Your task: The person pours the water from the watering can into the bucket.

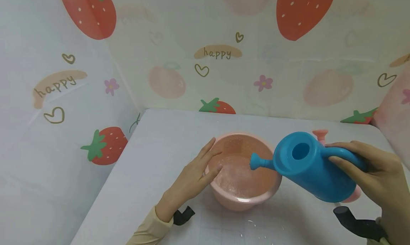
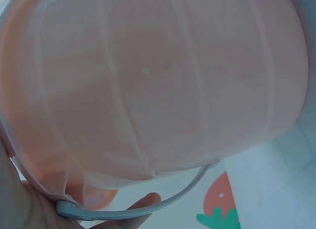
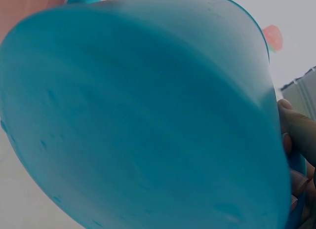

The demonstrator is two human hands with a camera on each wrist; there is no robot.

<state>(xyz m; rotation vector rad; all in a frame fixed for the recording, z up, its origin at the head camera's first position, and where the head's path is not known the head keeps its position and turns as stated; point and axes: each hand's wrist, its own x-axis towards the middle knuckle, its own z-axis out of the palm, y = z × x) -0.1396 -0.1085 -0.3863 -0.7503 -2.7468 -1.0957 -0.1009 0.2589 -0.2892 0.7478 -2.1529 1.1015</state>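
In the head view, a pale pink bucket (image 1: 238, 203) stands on the table. My left hand (image 1: 195, 175) rests at its left rim with fingers extended over the edge. The left wrist view shows the bucket's ribbed side (image 2: 153, 81) close up, with a grey bail handle (image 2: 128, 213) hanging along it. My right hand (image 1: 379, 170) grips the handle of a blue watering can (image 1: 326, 177). The can is tilted toward the bucket, its spout overlapping the bucket's opening. Its blue body (image 3: 148, 120) fills most of the right wrist view, with drops on it.
Behind the blue can is a pink object with a flared top (image 1: 320, 133), mostly hidden. Small wet drops (image 1: 251, 222) glint on the white table (image 1: 160, 142) in front of the bucket. Strawberry-patterned sheets (image 1: 282, 60) hang behind and at the sides.
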